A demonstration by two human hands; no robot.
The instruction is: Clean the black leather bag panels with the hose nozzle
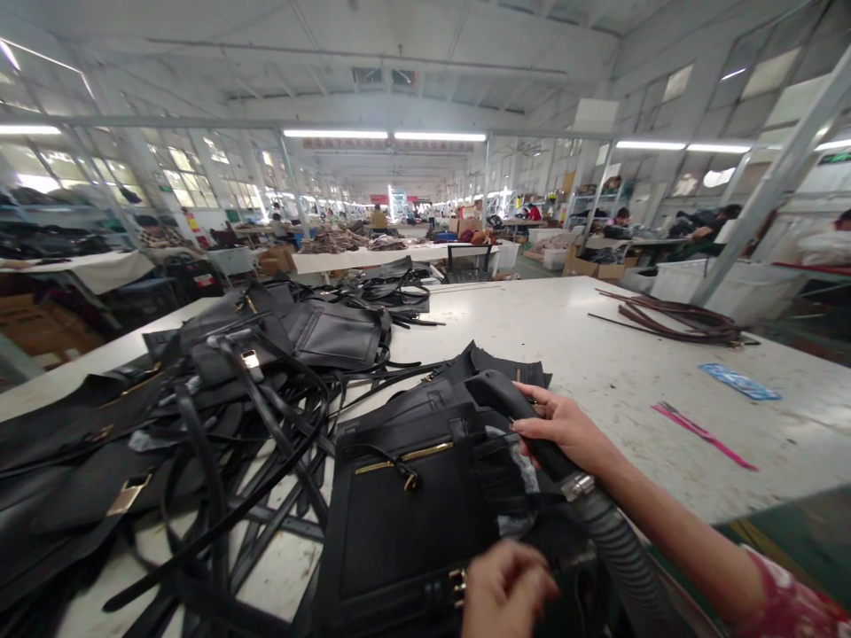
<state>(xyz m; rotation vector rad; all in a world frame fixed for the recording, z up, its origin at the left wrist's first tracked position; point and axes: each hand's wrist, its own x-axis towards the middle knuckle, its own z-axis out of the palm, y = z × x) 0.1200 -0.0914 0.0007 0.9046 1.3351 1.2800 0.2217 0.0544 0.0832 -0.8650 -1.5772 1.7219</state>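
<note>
in the head view, the right hand point(562, 430) gripped the black nozzle point(525, 416) of a ribbed hose point(618, 540); the left hand point(509, 589), blurred, had its fingers curled by the black bag point(405, 505) on the pale table point(532, 310).

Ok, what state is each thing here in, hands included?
Right hand: closed around the nozzle
Left hand: fingers curled, blurred
Black nozzle: joined to the hose
Corrugated hose: bent
Nearest black bag: lying flat
Its zipper: unclear whether fully closed
Bag pile: heaped, straps tangled
Brown straps: loosely coiled
Tube lights: lit
</note>
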